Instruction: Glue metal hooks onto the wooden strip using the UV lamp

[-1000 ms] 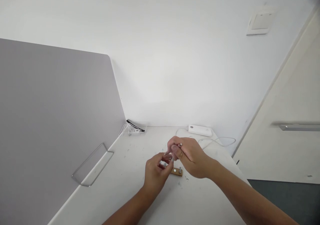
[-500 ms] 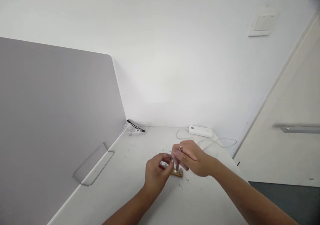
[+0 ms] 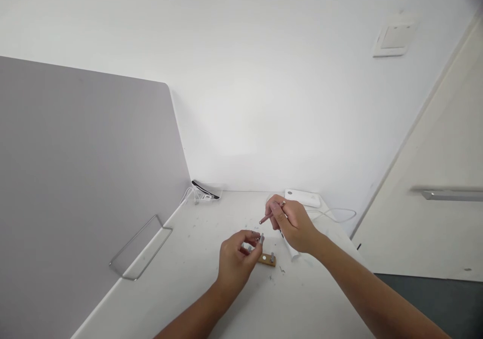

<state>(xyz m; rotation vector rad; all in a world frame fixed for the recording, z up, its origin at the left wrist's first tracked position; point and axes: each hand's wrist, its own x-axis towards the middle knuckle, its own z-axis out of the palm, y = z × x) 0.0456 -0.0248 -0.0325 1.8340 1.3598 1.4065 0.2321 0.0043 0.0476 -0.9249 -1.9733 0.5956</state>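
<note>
My left hand (image 3: 237, 259) is closed in a pinch, thumb and forefinger around a small grey metal peg (image 3: 261, 238). Below those fingers lies a narrow wooden strip (image 3: 268, 262) with a white round spot and a grey peg (image 3: 272, 256) standing at its right end. The strip's left part is hidden by my left hand. My right hand (image 3: 293, 224) grips a slender pinkish rod with a metal tip (image 3: 267, 218), like a pen, above the table. Its tip points down left toward the left fingers, apart from them.
A white tube-like object (image 3: 291, 250) lies partly under my right hand. White box with a cable (image 3: 302, 197) rests at the back of the white table (image 3: 158, 299). A clear tray (image 3: 211, 193), cables and a wire frame (image 3: 132, 248) are to the left, beside a grey panel (image 3: 90, 178).
My right hand has risen and moved away from the wooden strip, tilting the rod to a slant. The white tube-like object now shows under it. My left hand has stayed in place.
</note>
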